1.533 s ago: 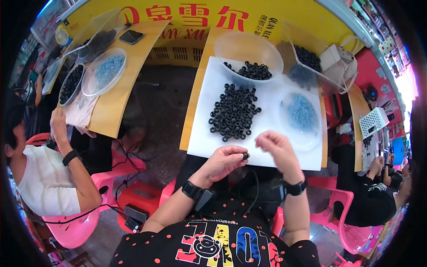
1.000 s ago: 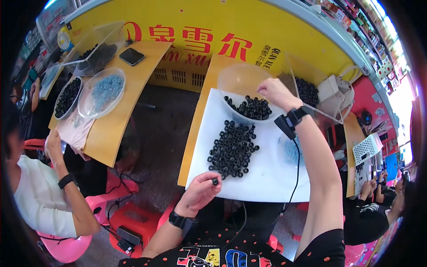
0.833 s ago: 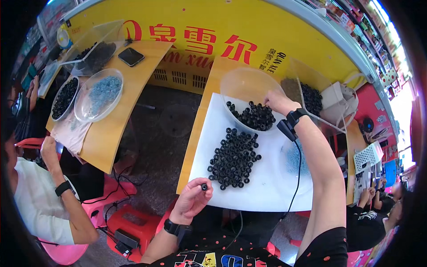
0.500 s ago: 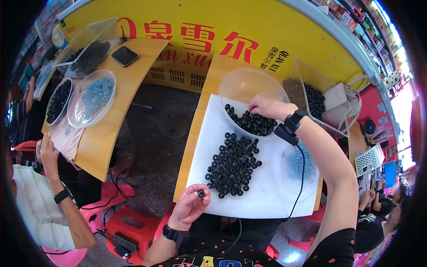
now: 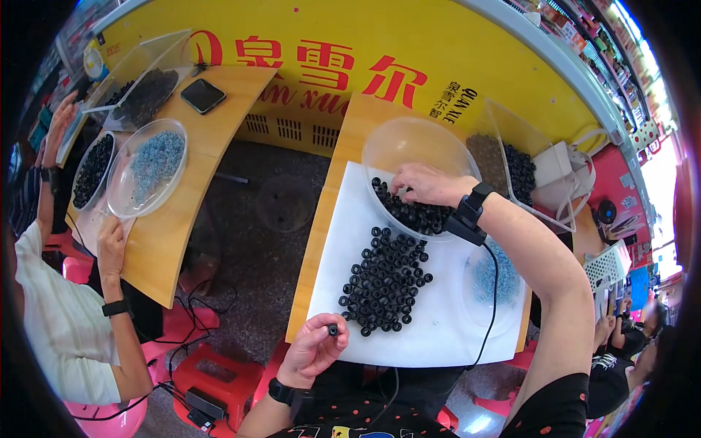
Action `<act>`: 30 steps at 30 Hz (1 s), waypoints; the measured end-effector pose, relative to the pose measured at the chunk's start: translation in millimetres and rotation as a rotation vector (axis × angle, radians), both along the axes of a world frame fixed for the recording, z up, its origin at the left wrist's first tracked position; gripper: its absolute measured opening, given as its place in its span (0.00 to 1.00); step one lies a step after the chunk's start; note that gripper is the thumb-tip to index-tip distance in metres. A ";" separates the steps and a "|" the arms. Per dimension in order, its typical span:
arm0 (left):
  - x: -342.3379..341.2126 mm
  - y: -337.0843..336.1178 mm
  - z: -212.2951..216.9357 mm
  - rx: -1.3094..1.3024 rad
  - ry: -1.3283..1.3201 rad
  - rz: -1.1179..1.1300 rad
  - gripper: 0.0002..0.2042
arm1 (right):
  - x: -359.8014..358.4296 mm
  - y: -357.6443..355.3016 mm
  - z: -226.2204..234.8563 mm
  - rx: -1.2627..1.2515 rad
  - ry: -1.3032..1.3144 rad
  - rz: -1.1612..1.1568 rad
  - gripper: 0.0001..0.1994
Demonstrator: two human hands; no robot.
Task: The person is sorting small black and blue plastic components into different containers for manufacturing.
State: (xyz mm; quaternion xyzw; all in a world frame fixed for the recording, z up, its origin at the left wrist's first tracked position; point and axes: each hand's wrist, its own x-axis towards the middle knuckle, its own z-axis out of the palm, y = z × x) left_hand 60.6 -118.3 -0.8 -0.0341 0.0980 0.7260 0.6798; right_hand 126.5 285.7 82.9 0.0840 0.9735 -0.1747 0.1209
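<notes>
My left hand (image 5: 312, 349) sits at the near edge of the white sheet (image 5: 445, 321), pinching a small black ring (image 5: 333, 330) between thumb and fingers. My right hand (image 5: 425, 185) reaches forward into the clear plastic bowl (image 5: 409, 150), fingers curled down onto the black rings (image 5: 418, 215) lying in it; whether it grips any I cannot tell. A black wrist device (image 5: 469, 212) with a cable sits on that arm. A pile of black rings (image 5: 383, 280) lies on the sheet between my hands.
A clear dish of small blue pieces (image 5: 491, 276) rests at the sheet's right. A clear bin with dark parts (image 5: 512, 166) stands behind. At the left table a person in white (image 5: 66, 321) works beside bowls of blue (image 5: 148, 166) and black (image 5: 93, 169) parts and a phone (image 5: 202, 95).
My right hand left my left hand, swung up to the bowl and lowered into the rings there. My left hand drew back to the sheet's near edge with its ring.
</notes>
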 end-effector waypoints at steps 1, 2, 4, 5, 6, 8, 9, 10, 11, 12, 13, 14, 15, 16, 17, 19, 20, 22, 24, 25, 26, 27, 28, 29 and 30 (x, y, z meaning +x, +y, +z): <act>0.0 0.0 -0.3 0.011 -0.018 0.001 0.10 | -0.7 0.1 -1.4 -0.028 0.014 -0.012 0.12; -0.3 0.2 -0.3 0.022 -0.035 0.002 0.10 | -2.2 -0.8 -1.1 -0.057 0.030 -0.024 0.13; -0.5 0.9 0.2 0.030 -0.033 0.004 0.10 | -4.6 -1.9 0.6 -0.065 -0.003 -0.011 0.13; -0.5 1.3 0.5 0.034 -0.032 0.004 0.10 | -5.1 -1.8 1.1 -0.070 -0.019 -0.005 0.13; -0.5 1.4 0.6 0.035 -0.031 0.004 0.10 | -5.2 -1.3 0.6 -0.075 -0.008 0.004 0.12; -0.5 1.3 0.4 0.038 -0.029 0.004 0.10 | -4.8 0.2 -1.4 -0.085 0.015 0.021 0.11; -0.6 1.2 0.0 0.034 -0.023 0.001 0.10 | -4.6 1.4 -3.0 -0.105 0.010 0.008 0.11; -0.6 1.0 -0.7 0.030 -0.018 -0.002 0.10 | -4.6 2.4 -4.7 -0.126 0.005 -0.004 0.10; -0.7 0.6 -1.8 0.027 -0.014 0.000 0.10 | -7.0 0.9 -3.5 -0.146 -0.002 -0.012 0.09; -0.7 -0.1 -2.7 0.020 0.010 -0.002 0.10 | -7.7 -0.6 -1.6 -0.172 0.007 -0.024 0.09; -0.6 -1.0 -3.5 0.014 0.034 -0.005 0.11 | -7.2 -2.1 1.0 -0.197 0.016 -0.036 0.08; -0.4 -2.0 -3.9 0.006 0.058 -0.009 0.12 | -6.3 -4.0 2.8 -0.223 0.025 -0.051 0.08; -0.3 -2.2 -3.8 0.005 0.064 -0.009 0.13 | -4.8 -3.2 2.2 -0.198 0.008 -0.078 0.08; -0.3 -1.6 -3.3 0.004 0.070 -0.009 0.13 | -2.4 -1.0 2.7 -0.172 -0.008 -0.106 0.08; 0.5 -2.7 -1.8 0.002 0.075 -0.007 0.13 | -0.2 -1.1 5.1 -0.149 -0.025 -0.132 0.08; 1.4 -2.4 -1.7 0.002 0.088 -0.009 0.13 | 13.0 -0.1 14.9 -0.078 0.029 -0.158 0.08; 2.3 -2.8 -2.1 0.000 0.095 -0.009 0.13 | 19.6 -2.4 24.5 -0.045 0.055 -0.170 0.08; 3.1 -4.0 -3.3 -0.021 0.121 -0.023 0.14 | 34.9 -14.5 55.9 0.012 0.080 -0.133 0.10; 5.2 -5.5 0.7 -0.092 0.148 -0.014 0.14 | 46.7 -43.6 91.4 -0.035 0.175 -0.194 0.11; 6.6 -6.1 3.8 -0.097 0.123 -0.014 0.13 | 52.8 -67.6 115.3 -0.123 0.174 -0.305 0.10; 8.1 -6.3 6.3 -0.093 0.101 -0.015 0.12 | 61.3 -94.3 135.5 -0.204 0.174 -0.417 0.10; 11.0 -6.6 4.9 -0.082 0.092 -0.012 0.10 | 75.5 -116.5 143.5 -0.298 0.254 -0.499 0.10; 14.4 -7.6 9.9 -0.106 0.107 -0.020 0.10 | 89.5 -140.1 147.1 -0.395 0.332 -0.570 0.10; 18.2 -8.7 18.0 -0.138 0.124 -0.025 0.10 | 103.3 -165.2 149.0 -0.530 0.389 -0.621 0.09; 22.5 -7.7 25.1 -0.161 0.142 -0.041 0.10 | 120.3 -192.3 144.9 -0.646 0.486 -0.691 0.10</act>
